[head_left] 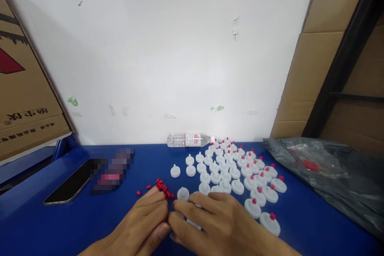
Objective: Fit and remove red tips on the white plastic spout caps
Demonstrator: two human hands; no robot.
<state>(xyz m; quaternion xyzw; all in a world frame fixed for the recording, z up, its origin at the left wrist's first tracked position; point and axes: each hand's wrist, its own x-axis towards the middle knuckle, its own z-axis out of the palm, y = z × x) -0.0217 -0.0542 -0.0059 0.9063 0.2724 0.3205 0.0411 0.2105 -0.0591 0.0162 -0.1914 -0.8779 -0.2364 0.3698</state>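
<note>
Hands (214,220) overlap white caps (237,187) (bottle (191,140) behind).

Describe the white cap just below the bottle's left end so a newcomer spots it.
On the blue table, a clear bottle lies along the wall. Just below its left end in the picture stands a white cap. Its upright spout is bare, unlike the red-tipped caps farther right, and a gap separates it from the next cap.

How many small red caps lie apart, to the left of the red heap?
2. One red cap lies farthest left; the second cap lies between it and the red heap. The left hand may hide others.
</note>
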